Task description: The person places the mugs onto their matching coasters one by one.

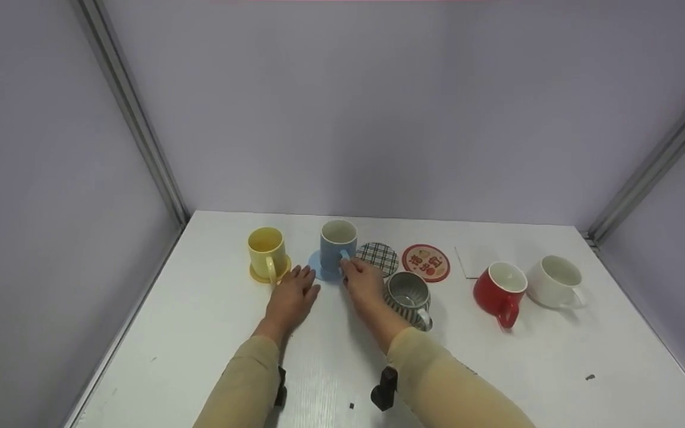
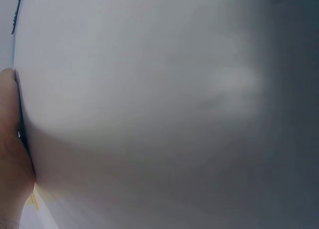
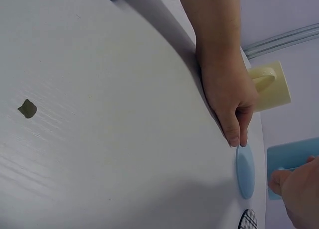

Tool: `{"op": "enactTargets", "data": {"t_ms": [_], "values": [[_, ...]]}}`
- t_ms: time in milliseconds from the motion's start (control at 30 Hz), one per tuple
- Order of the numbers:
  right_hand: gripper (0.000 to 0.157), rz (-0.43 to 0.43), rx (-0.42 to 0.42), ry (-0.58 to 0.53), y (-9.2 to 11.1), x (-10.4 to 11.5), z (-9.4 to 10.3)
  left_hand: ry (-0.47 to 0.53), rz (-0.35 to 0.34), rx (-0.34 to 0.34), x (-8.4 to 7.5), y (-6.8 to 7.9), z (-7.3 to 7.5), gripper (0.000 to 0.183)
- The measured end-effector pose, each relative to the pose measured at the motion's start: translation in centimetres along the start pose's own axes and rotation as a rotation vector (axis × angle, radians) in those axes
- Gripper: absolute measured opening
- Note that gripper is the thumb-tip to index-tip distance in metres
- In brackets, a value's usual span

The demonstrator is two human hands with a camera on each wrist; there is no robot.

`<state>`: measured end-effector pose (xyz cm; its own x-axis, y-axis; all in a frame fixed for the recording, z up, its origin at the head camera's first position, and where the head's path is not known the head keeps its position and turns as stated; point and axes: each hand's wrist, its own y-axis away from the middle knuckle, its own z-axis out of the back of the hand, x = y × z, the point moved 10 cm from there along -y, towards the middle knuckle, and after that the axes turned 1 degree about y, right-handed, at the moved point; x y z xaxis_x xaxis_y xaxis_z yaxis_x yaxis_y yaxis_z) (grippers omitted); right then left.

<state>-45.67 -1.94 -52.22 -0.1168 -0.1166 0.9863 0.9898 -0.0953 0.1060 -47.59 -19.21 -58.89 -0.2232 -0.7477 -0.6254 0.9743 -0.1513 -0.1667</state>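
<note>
My right hand pinches the handle of a light blue mug. In the right wrist view the mug is raised off a round light blue coaster, with a gap between them. My left hand rests on the table, fingers loosely extended, its thumb and fingertips right at the coaster's near edge. Just beyond that hand, a yellow mug stands on a yellow coaster. The left wrist view shows only part of the left hand at its edge.
Right of the blue mug lie a plaid coaster and a red patterned coaster. A striped grey mug stands by my right wrist. Farther right are a white square coaster, a red mug and a white mug. Walls enclose the table.
</note>
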Motion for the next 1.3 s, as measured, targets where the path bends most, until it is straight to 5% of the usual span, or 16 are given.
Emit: {"op": "enactTargets", "data": {"t_ms": [1300], "values": [[0.031,0.027,-0.035,0.124,-2.0,-1.6,-1.6,-0.076,-0.021,-0.008,0.2,-0.3,-0.3,0.052]]}}
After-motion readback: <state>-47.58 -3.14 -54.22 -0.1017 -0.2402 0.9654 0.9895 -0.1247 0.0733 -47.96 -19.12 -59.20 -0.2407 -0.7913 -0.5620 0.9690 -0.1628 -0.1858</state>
